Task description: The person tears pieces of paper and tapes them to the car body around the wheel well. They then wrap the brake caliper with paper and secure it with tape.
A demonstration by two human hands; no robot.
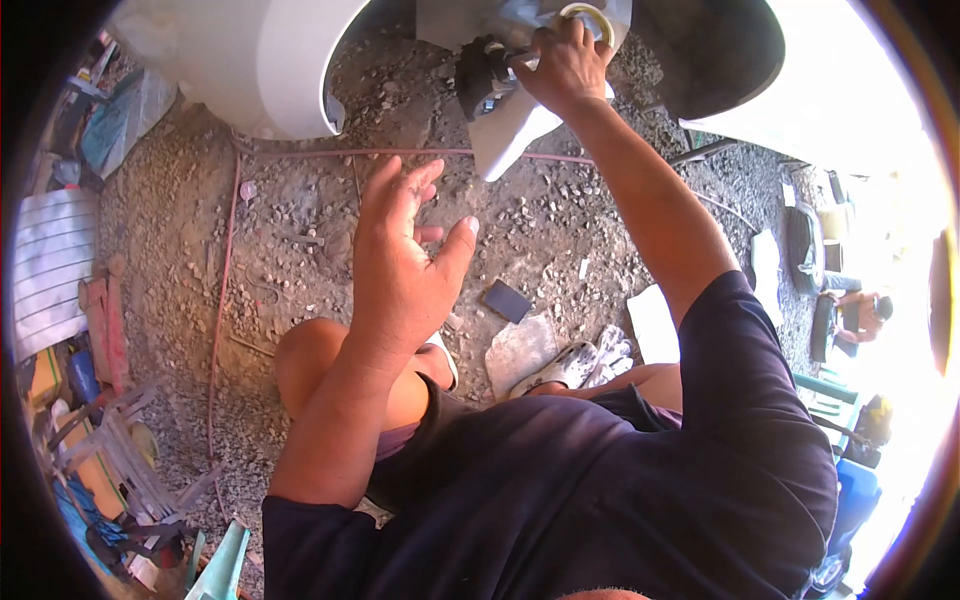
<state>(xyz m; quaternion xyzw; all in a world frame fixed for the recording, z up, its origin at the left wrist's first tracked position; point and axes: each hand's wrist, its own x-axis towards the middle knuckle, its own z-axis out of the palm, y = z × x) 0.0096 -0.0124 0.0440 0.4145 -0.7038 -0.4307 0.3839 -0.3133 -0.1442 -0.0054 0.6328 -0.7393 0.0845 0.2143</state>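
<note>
My right hand [568, 68] reaches to the top of the view, fingers curled on a pale yellow ring that looks like a roll of tape [603, 20]. Just left of that wrist sits a dark object with shiny metal parts [484, 78], its kind unclear. A white sheet [508, 135] hangs below both. In mid-air over the gravel, my left hand [405, 250] is held up with fingers apart and nothing in it.
Large white curved panels [235, 65] flank the top. A reddish hose [226, 290] runs along the gravel. A dark phone-like slab [507, 300] lies before my patterned clogs [570, 368]. Wood scraps [120, 455] pile at left; a person [862, 315] is far right.
</note>
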